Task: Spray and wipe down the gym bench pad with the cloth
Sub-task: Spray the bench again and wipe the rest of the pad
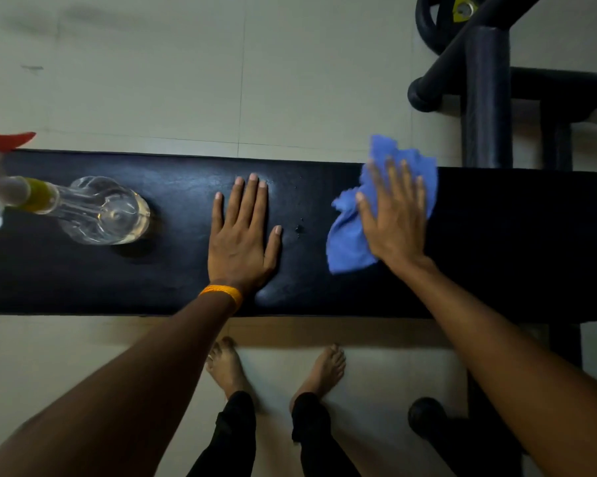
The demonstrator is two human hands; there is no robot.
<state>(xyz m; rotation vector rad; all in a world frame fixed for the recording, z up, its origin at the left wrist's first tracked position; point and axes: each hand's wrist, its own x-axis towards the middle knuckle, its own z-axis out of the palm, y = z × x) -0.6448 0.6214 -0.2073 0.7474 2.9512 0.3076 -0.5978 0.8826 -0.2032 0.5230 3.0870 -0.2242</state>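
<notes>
The black bench pad (pixel 173 270) runs left to right across the view. My right hand (pixel 395 215) presses flat on a crumpled blue cloth (pixel 347 242) on the pad's right part, fingers spread over it. My left hand (pixel 243 235) lies flat and empty on the middle of the pad, fingers apart, an orange band on its wrist. A clear spray bottle (pixel 101 211) with a yellow collar and a red-and-white trigger head stands on the pad at the left. A few small droplets (pixel 299 228) sit on the pad between my hands.
Black gym frame tubes (pixel 486 98) and a weight plate (pixel 438 22) stand behind the bench at the upper right. A bench leg and a dark foot piece (pixel 428 414) are at the lower right. My bare feet (pixel 228 366) stand on the pale tiled floor.
</notes>
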